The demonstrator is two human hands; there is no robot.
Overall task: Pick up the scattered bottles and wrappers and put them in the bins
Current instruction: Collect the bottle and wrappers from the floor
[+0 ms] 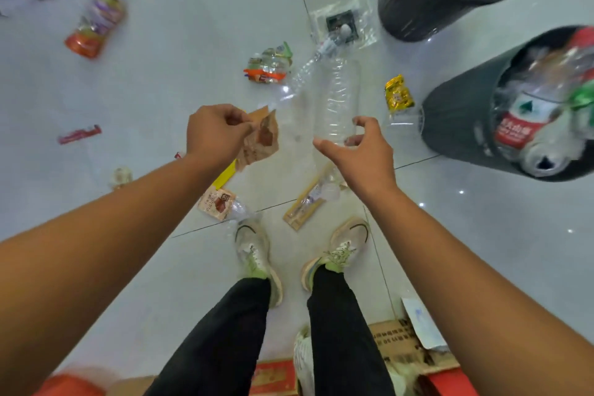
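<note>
My left hand [217, 135] pinches a brown wrapper [262, 141] at its top edge and holds it above the floor. My right hand [360, 148] is curled around the base of a clear plastic bottle [340, 96], thumb on one side and index finger on the other. The bottle points away from me. A second clear bottle [302, 74] lies on the tiles behind it. Two dark bins stand at the right: the far bin [414, 6] holds wrappers, the near bin [459, 132] holds bottles.
Litter lies on the white tiles: an orange-and-purple bottle [96, 22], a crushed labelled bottle [268, 66], a gold wrapper [398, 95], a red wrapper [78, 135], a clear bag [342, 24], a snack packet [217, 202] and a long packet [305, 202] by my feet. Cardboard boxes [401, 344] sit behind me.
</note>
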